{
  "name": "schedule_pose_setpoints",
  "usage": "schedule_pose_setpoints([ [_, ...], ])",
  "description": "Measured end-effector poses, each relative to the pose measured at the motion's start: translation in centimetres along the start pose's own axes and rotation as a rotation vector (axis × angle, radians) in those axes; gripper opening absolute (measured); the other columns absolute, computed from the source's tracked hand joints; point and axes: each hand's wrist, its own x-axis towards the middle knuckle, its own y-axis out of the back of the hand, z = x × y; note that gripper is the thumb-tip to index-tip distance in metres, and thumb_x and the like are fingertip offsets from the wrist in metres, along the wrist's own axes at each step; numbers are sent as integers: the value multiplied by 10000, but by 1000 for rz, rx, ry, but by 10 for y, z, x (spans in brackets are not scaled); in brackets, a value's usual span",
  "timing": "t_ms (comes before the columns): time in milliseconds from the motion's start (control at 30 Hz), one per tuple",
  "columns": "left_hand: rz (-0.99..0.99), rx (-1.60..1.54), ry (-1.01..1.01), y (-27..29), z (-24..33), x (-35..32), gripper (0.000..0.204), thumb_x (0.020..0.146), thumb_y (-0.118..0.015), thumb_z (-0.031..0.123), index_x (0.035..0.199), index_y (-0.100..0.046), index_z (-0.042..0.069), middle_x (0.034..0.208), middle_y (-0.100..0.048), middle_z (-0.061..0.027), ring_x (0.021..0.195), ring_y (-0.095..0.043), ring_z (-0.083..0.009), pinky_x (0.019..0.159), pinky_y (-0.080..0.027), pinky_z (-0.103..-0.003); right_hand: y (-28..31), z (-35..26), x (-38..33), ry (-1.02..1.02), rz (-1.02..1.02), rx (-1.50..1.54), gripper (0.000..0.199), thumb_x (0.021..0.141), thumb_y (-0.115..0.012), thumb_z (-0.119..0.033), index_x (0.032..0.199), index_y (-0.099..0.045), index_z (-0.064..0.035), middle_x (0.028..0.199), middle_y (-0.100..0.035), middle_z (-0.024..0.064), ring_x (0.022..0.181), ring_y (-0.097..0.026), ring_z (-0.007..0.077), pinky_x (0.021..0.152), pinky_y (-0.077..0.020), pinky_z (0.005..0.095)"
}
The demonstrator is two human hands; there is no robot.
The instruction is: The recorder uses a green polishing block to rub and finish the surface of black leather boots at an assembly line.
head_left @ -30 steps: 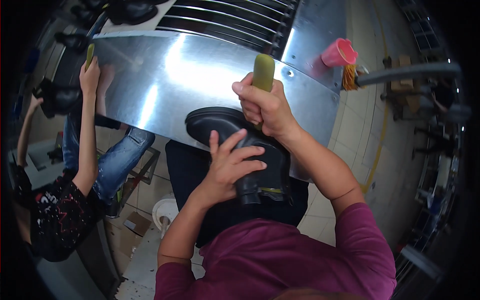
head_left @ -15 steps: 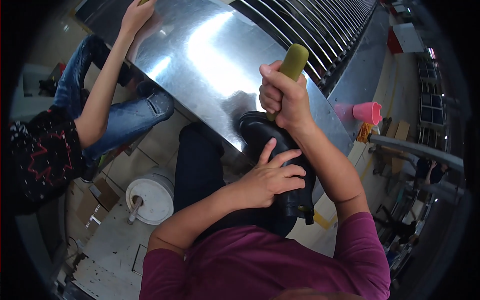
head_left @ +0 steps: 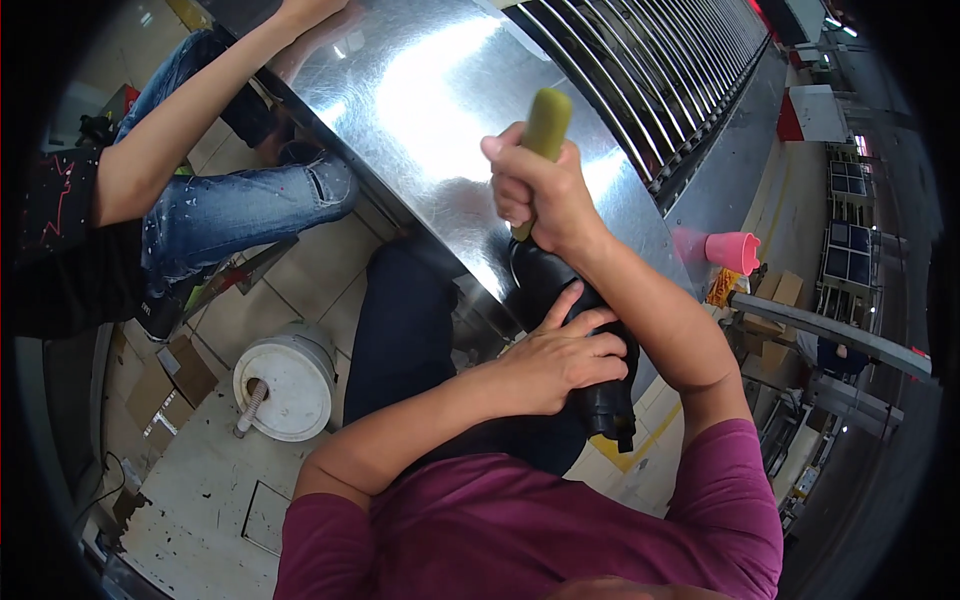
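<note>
My right hand point(head_left: 545, 195) is closed in a fist around an olive-green rounded bar point(head_left: 548, 115). The bar's upper end sticks out above the fist, and its lower end reaches the top of a glossy black hollow-looking moulded piece point(head_left: 540, 275). That piece leans between my lap and the near edge of the metal table; I cannot make out its kind. Across its side lies my left hand point(head_left: 570, 368), fingers spread and wrapped over the curved surface, holding it steady. Part of the black piece is hidden under both hands and my right forearm.
A shiny metal table point(head_left: 400, 110) borders a conveyor of metal bars point(head_left: 640, 80). To the right is a pink cup point(head_left: 733, 253) near a metal rail point(head_left: 830, 325). A co-worker's arm point(head_left: 190, 110) rests at the table's left; a white lidded bucket point(head_left: 290, 400) stands lower left.
My right fist and the olive bar have shifted a little left in view, while the black piece and my left hand sit slightly farther right. The co-worker's hand has moved right along the table.
</note>
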Motion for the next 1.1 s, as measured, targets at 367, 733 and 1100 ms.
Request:
schedule_pose_setpoints([
  [367,-99,409,150,20,-38,40,755,721,-898,245,1378,-539,150,1397,-582,-87,1426,-444,-343,1233,-214,-597,128,-66,-150,578,194,129,253,1036,-543,-278,935,-579,-49,543,-310,-44,418,-329,92,426,-313,279],
  [733,407,246,288,-84,34,-4,1184,725,-913,352,1608,-197,21,1652,-111,-338,1532,-124,-538,1217,-227,-591,185,60,-210,217,440,-115,337,982,-688,-319,1152,-719,-30,1045,-701,65,900,-656,146,800,-524,285],
  [1100,405,155,643,17,21,12,612,803,-896,147,1307,-606,-39,1157,-696,-88,1025,-646,-159,921,-530,-309,71,107,-251,135,207,525,360,1022,-652,-327,1195,-647,-12,1038,-718,146,954,-720,199,805,-590,322],
])
